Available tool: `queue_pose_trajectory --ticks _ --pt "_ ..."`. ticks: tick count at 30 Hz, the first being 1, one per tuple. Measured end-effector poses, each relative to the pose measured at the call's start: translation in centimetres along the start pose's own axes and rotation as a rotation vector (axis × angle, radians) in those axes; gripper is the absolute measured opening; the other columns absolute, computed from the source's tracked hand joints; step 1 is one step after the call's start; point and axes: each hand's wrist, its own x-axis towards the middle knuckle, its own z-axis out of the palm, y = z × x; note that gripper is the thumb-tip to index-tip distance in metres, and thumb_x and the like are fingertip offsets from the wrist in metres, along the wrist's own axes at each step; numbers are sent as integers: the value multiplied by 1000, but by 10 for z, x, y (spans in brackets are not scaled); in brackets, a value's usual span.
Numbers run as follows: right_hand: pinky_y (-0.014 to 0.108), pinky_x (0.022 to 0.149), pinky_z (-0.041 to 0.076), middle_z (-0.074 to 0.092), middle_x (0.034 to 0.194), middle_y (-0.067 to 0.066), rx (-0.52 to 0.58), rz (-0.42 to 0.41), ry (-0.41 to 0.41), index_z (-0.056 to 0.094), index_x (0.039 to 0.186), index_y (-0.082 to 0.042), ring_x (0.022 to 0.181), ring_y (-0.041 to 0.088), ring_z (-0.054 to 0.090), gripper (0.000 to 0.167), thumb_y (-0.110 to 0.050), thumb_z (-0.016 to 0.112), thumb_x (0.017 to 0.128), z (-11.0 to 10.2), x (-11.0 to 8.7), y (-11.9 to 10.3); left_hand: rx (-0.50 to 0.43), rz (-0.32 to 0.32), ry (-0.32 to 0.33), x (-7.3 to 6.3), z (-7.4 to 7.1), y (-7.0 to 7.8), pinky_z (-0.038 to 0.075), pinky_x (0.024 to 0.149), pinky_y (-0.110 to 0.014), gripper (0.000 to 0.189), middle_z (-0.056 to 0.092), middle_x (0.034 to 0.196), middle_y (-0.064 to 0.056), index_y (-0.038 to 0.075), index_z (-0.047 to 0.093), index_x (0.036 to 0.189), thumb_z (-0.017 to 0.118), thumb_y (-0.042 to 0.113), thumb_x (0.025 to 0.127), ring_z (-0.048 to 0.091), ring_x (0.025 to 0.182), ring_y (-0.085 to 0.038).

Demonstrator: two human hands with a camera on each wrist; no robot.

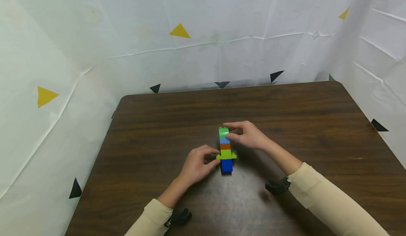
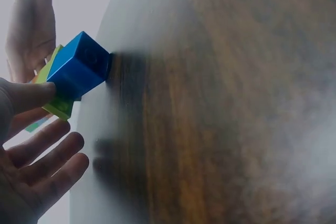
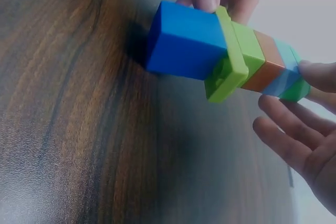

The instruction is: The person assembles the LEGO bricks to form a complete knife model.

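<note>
A tower of toy building bricks stands upright in the middle of the head view. From the bottom it has a dark blue brick (image 1: 227, 166), a wider lime plate (image 1: 234, 156), a lime brick (image 1: 226, 152), an orange-brown brick (image 1: 225, 146), a light blue brick (image 1: 224, 141) and a rounded green brick (image 1: 223, 132) on top. My left hand (image 1: 197, 164) pinches the plate's left end, its thumb (image 2: 38, 94) near the dark blue brick's edge. At the top, my right hand (image 1: 248, 135) holds the green brick between thumb and index finger; its other fingers (image 3: 286, 129) are spread apart.
The tower stands on a dark wood-grain table (image 1: 165, 123) with rounded far corners. White sheeting (image 1: 222, 14) with yellow and black triangles rises behind and beside it. Black straps with camera housings (image 1: 277, 186) sit at both wrists, below light sleeves.
</note>
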Motion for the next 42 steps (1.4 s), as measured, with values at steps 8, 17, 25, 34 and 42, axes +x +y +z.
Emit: queue_pose_trajectory --ticks 8,17,25,34,42 --pt "37 63 52 59 129 23 19 57 -19 55 137 -1 74 34 65 44 -15 63 97 2 7 9 76 -10 -13 3 1 -2 51 73 -26 20 67 97 8 19 75 108 75 25 89 61 87 -6" --pt "44 69 55 58 131 22 40 149 3 56 136 0 77 30 67 42 -16 62 98 12 15 20 119 -10 -5 6 2 -5 48 70 -28 18 68 94 8 18 76 106 75 22 88 59 79 -8" --pt "40 68 56 56 132 25 55 201 33 59 132 1 74 25 69 38 -15 61 98 19 15 23 127 -7 6 6 3 -8 47 67 -27 16 69 92 8 16 77 104 75 20 89 59 76 -8" --pt "33 61 52 61 127 20 8 228 63 63 129 -3 67 24 67 36 -18 63 97 22 17 23 127 -9 9 6 3 -10 46 66 -27 16 69 92 7 16 76 104 74 20 89 57 74 -9" --pt "31 58 49 69 114 15 -55 238 117 68 125 -6 67 22 66 32 -20 63 97 27 15 16 127 -25 12 6 3 -12 45 63 -26 16 69 95 8 18 76 105 74 20 89 56 72 -7"
